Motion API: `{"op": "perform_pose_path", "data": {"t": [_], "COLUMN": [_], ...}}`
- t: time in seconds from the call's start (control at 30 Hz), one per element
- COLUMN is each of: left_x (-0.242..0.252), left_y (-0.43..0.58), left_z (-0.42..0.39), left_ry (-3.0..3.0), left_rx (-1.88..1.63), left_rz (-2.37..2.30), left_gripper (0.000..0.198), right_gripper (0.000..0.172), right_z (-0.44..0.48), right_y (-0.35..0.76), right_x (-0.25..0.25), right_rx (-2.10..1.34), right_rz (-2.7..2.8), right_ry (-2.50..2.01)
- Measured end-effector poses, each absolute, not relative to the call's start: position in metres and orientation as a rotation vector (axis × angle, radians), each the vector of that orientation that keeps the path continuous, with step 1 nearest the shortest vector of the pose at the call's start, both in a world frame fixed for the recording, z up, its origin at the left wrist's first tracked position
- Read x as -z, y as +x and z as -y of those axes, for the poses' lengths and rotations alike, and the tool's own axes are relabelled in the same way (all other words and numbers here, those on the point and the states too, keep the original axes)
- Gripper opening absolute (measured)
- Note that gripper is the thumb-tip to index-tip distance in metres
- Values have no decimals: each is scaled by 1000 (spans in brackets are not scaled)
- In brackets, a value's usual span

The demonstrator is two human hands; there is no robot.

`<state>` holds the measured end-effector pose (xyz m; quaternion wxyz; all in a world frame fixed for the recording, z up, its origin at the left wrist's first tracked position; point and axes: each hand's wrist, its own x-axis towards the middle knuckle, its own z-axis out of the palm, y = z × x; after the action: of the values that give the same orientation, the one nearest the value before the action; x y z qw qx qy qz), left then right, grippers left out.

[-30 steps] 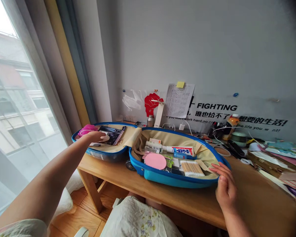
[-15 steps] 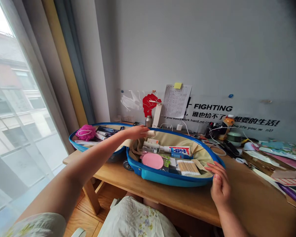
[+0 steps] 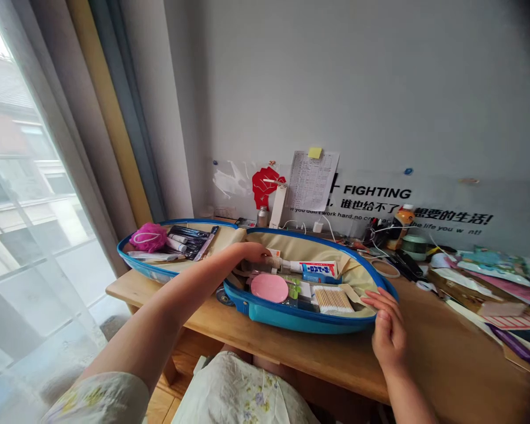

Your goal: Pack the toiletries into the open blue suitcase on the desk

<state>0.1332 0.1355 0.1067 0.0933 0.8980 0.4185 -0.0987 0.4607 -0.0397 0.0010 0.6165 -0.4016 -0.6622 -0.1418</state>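
An open blue suitcase lies on the wooden desk (image 3: pixel 424 359), its left half (image 3: pixel 145 270) and right half (image 3: pixel 300 319) both lined in beige. My left hand (image 3: pixel 252 253) reaches into the right half, fingers closed on a small white tube (image 3: pixel 274 259) beside a toothpaste box (image 3: pixel 318 268). Below it lie a pink round disc (image 3: pixel 269 287) and a box of cotton swabs (image 3: pixel 333 299). My right hand (image 3: pixel 386 330) rests on the right rim, fingers spread. The left half holds a pink bath pouf (image 3: pixel 148 237) and dark tubes (image 3: pixel 189 240).
Clutter covers the desk's right side: cables, a green jar (image 3: pixel 414 244), an orange-capped bottle (image 3: pixel 401 217), papers and packets (image 3: pixel 494 277). A printed sheet (image 3: pixel 311 179) hangs on the wall. Curtains and a window (image 3: pixel 35 194) stand at the left. Floral fabric (image 3: pixel 242 388) lies below the desk edge.
My left hand moved from the suitcase's left half across to the right half with a small white thing, then lowered into it. The right hand stayed on the rim.
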Motion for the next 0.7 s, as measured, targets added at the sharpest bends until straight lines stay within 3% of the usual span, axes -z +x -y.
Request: {"op": "perform_pose_path", "data": {"t": [0.4,0.7], "left_x": [-106,-128], "left_y": [130,82], "left_z": [-128,-140], "left_ry": [2567,2250], "left_rx": [148,-450], "left_rz": [-1232,-1489], "left_gripper": [37,38], "right_gripper": [38,39], "right_z": [38,38], "right_y": [464,463], "right_x": [0,0], "right_rx": [338,320], "right_rz": [1532,1510], "right_ry": [-928,-946]}}
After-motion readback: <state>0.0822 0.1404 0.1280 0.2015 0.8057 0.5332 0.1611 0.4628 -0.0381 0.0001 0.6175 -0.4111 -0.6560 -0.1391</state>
